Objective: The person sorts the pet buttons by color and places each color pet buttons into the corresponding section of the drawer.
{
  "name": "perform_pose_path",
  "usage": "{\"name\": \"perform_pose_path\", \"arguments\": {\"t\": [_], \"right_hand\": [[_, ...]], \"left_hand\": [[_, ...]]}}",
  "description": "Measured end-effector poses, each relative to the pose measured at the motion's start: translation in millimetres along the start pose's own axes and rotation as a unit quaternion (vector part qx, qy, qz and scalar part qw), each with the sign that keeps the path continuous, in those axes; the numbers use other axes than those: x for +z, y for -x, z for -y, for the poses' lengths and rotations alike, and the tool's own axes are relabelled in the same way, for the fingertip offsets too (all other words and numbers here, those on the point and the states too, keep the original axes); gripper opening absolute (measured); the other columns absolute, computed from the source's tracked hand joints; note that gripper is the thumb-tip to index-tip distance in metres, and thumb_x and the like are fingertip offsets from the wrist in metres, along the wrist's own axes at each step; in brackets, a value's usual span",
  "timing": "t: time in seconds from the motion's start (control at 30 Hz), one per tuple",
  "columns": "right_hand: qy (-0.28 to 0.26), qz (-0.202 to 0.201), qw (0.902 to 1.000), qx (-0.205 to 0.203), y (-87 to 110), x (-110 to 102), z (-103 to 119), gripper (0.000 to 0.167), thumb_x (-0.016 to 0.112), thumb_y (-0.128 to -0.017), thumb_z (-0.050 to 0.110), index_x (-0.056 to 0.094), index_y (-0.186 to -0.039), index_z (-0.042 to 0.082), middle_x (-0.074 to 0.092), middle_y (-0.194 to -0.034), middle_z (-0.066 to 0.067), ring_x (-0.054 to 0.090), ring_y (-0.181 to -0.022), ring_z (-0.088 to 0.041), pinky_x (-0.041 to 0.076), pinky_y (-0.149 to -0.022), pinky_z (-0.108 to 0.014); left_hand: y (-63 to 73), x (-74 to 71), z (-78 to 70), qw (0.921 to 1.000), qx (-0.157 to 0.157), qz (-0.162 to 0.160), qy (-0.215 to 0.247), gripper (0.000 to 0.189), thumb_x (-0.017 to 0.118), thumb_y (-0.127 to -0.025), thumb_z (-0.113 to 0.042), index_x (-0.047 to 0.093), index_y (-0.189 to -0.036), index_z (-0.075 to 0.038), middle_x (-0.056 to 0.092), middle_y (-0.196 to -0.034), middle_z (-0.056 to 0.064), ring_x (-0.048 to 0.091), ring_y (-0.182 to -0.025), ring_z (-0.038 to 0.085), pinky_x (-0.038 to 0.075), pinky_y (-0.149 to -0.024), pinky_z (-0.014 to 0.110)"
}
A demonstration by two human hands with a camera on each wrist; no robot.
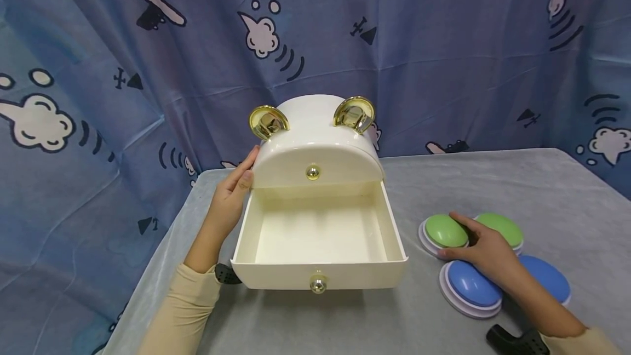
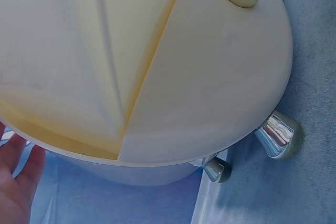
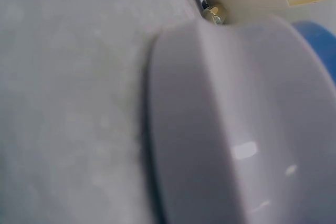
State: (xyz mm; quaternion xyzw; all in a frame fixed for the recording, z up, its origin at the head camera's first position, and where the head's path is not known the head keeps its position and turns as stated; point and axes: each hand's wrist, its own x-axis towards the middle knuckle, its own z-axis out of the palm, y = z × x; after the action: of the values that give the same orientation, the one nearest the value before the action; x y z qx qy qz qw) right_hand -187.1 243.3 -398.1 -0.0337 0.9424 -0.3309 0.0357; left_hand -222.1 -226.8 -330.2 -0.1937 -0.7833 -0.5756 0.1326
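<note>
A white drawer box (image 1: 317, 158) with two gold bells (image 1: 355, 114) on top stands at the table's middle. Its lower drawer (image 1: 317, 275) is pulled out and holds nothing; a round gold knob (image 1: 318, 284) is on its front. My left hand (image 1: 231, 196) rests against the box's left side, fingers straight; in the left wrist view its fingers (image 2: 29, 171) show at the lower left. My right hand (image 1: 485, 251) grips a green button (image 1: 445, 231), thumb in front and fingers behind. A blue button (image 1: 473, 285) sits just below that hand; its pale base (image 3: 252, 129) fills the right wrist view.
Another green button (image 1: 502, 229) and another blue button (image 1: 546, 278) stand behind my right hand and forearm. Grey cloth covers the table (image 1: 443, 179). A blue patterned curtain (image 1: 315, 26) hangs behind it. Gold feet (image 2: 278, 135) hold up the drawer box.
</note>
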Motion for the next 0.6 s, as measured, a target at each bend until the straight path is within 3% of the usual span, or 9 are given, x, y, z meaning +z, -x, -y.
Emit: {"name": "perform_pose_path", "arguments": {"t": [0.37,0.6], "right_hand": [[0.01,-0.026,0.9994,0.022,2.3,1,3,0.101,0.081,-0.079,0.049,0.035,-0.152,-0.003,0.041,-0.143,-0.042,0.045,-0.127,-0.056,0.044,-0.094,-0.066],[-0.035,-0.055,0.9969,0.044,8.0,-6,14,0.101,0.081,-0.079,0.05,0.032,-0.156,0.007,0.033,-0.153,-0.035,0.037,-0.135,-0.057,0.039,-0.102,-0.069]], "left_hand": [[0.1,-1.0,0.5,0.9999,0.008,-0.003,-0.011,0.047,0.037,-0.109,-0.024,0.037,-0.154,-0.013,0.032,-0.163,0.001,0.027,-0.152,0.018,0.026,-0.117,0.01],[-0.7,0.2,0.1,0.9999,0.012,-0.003,-0.01,0.046,0.037,-0.109,-0.025,0.037,-0.154,-0.012,0.032,-0.163,0.003,0.026,-0.152,0.019,0.025,-0.124,0.029]]}}
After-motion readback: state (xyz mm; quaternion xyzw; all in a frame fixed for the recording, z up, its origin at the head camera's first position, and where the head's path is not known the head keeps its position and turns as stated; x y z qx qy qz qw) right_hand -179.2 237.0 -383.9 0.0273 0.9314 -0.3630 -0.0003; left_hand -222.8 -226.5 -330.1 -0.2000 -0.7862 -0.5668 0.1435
